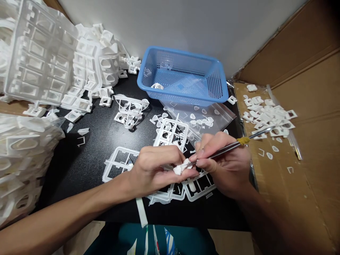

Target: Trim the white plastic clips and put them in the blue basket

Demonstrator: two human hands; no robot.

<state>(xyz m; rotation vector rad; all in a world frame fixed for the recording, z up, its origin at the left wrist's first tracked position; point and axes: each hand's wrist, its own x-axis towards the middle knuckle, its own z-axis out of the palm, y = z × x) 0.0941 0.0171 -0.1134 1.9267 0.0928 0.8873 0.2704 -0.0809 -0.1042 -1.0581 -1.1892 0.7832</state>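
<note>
Between its fingers my left hand (156,166) grips a small white plastic part (182,167). My right hand (228,166) is closed around a slim dark metal hand tool (221,150) with a yellow band on its shaft, held like a pen. The tool's tip meets the white part; its exact shape is hidden by the fingers. Under and around both hands lie white plastic frames (120,164), some with pieces still attached. Small clear and white cut-outs (199,122) are scattered just beyond the hands, several of them on a transparent zip bag (224,115).
A blue perforated basket (183,95) stands at the back with a white piece (157,86) inside. Stacked white molded sheets (39,53) and bagged parts (23,159) rise on the left. To the right, a pile of white parts (268,115) lies on cardboard (289,198).
</note>
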